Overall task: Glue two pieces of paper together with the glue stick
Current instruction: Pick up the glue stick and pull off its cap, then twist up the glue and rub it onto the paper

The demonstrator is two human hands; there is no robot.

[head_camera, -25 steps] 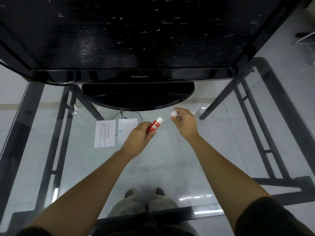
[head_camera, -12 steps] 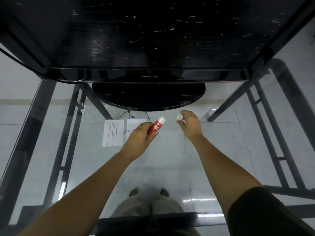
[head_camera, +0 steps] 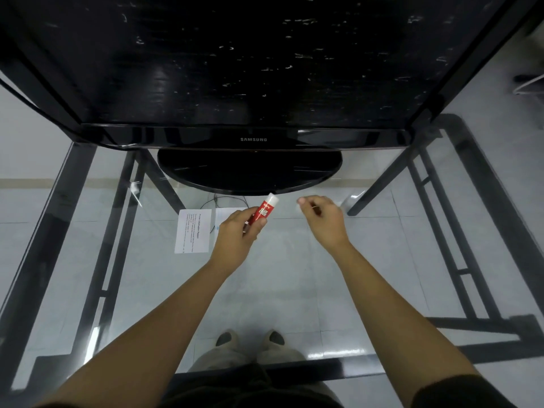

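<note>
Head view: white cap, seen earlier in right hand (head_camera: 325,220), no longer visible; fingers loosely curled. Left hand (head_camera: 235,235) grips uncapped glue stick (head_camera: 263,212) above papers (head_camera: 193,231) mid-desk. Judged ready for gluing.

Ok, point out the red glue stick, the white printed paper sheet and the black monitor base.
Red glue stick (head_camera: 263,212): head view, on its red labelled barrel.
White printed paper sheet (head_camera: 192,231): head view, on its middle.
Black monitor base (head_camera: 249,172): head view, on its glossy top.
</note>
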